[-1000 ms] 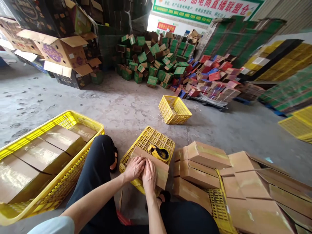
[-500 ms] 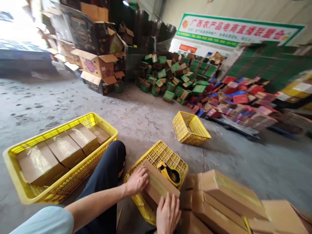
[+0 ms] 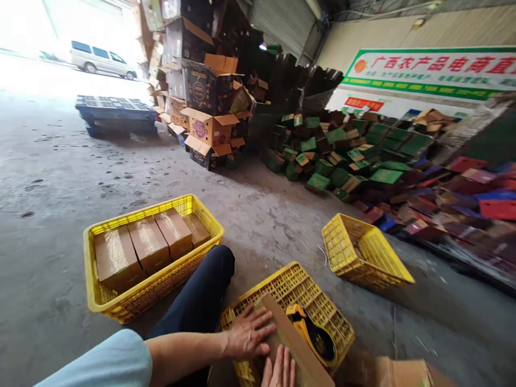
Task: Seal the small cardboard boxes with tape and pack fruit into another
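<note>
A brown cardboard box (image 3: pixel 300 352) lies on an upturned yellow crate (image 3: pixel 290 287) in front of me. My left hand (image 3: pixel 248 336) rests flat on the box's left end with the fingers spread. Only the fingers of my right hand (image 3: pixel 280 371) show at the bottom edge; they are stretched out and pressed against the box's near face. A yellow and black tape dispenser (image 3: pixel 314 333) lies on the crate just right of the box. My dark trouser leg reaches toward a second crate.
A yellow crate (image 3: pixel 121 301) at left holds several taped brown boxes (image 3: pixel 147 247). An empty yellow crate (image 3: pixel 363 255) lies tilted on the concrete at right. Piles of green, red and blue cartons stand behind, with stacked open boxes and a blue pallet (image 3: pixel 115 110).
The camera has swung left and upward. My hands moved apart along the box: the left stayed on its left end, the right slid down to its near face.
</note>
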A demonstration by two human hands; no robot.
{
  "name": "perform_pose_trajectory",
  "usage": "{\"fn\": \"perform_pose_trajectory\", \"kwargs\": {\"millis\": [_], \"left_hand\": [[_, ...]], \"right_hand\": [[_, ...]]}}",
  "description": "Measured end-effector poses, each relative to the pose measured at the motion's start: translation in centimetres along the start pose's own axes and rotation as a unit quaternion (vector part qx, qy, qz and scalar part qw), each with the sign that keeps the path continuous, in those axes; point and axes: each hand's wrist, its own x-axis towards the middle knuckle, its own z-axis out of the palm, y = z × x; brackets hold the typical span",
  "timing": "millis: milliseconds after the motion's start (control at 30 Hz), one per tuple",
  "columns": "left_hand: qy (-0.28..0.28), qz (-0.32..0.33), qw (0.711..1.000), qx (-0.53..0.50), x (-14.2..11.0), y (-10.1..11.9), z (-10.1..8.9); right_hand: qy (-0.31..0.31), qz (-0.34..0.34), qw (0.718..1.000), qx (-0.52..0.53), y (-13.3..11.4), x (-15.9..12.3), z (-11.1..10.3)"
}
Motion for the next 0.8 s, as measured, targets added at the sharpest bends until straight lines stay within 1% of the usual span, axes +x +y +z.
{"fn": "perform_pose_trajectory", "kwargs": {"millis": [67,100,167,200,267,300,333,400,467,500,567,633,733,800], "left_hand": [[-0.012,-0.023,0.999,0.018,-0.4,-0.5,-0.7],[-0.018,-0.031,0.999,0.03,-0.6,-0.7,-0.9],[-0.013,-0.048,0.997,0.052,-1.0,-0.7,-0.7],[-0.004,-0.053,0.997,0.06,-1.1,-0.6,-0.5],[0.011,-0.054,0.996,0.064,-1.3,0.2,0.2],[0.011,-0.04,0.998,0.055,-1.3,0.7,0.7],[0.007,-0.02,0.999,0.042,-1.4,1.5,1.1],[-0.008,0.019,1.0,0.014,-1.4,3.0,1.7],[-0.019,0.036,0.999,-0.004,-1.3,4.2,2.1],[-0.021,0.036,0.999,-0.007,-1.1,4.5,2.1],[-0.021,0.035,0.999,-0.004,-0.9,4.0,2.0],[-0.019,0.033,0.999,0.012,-0.9,2.4,1.4],[-0.002,-0.009,0.999,0.053,-1.1,-0.6,0.2],[0.008,-0.043,0.996,0.073,-1.5,-1.9,-0.3]], "right_hand": [[-0.052,0.038,0.997,-0.042,0.5,-0.7,-3.3],[-0.068,0.067,0.993,-0.063,0.7,-0.9,-4.8],[-0.1,0.135,0.981,-0.098,0.7,-1.3,-7.1],[-0.114,0.163,0.974,-0.111,0.4,-1.5,-7.7],[-0.13,0.181,0.966,-0.133,-0.7,-1.7,-7.9],[-0.134,0.174,0.966,-0.137,-1.5,-1.8,-7.6],[-0.139,0.158,0.968,-0.134,-2.4,-1.9,-7.0],[-0.157,0.102,0.976,-0.114,-4.0,-2.2,-5.8],[-0.167,0.064,0.979,-0.101,-5.0,-2.6,-5.1],[-0.172,0.051,0.979,-0.098,-5.1,-2.8,-5.0],[-0.182,0.04,0.978,-0.096,-4.7,-2.8,-5.3],[-0.189,0.062,0.975,-0.095,-3.4,-2.5,-6.0],[-0.171,0.163,0.967,-0.1,-1.3,-2.1,-7.1],[-0.155,0.22,0.958,-0.101,-0.6,-2.1,-7.5]]}}
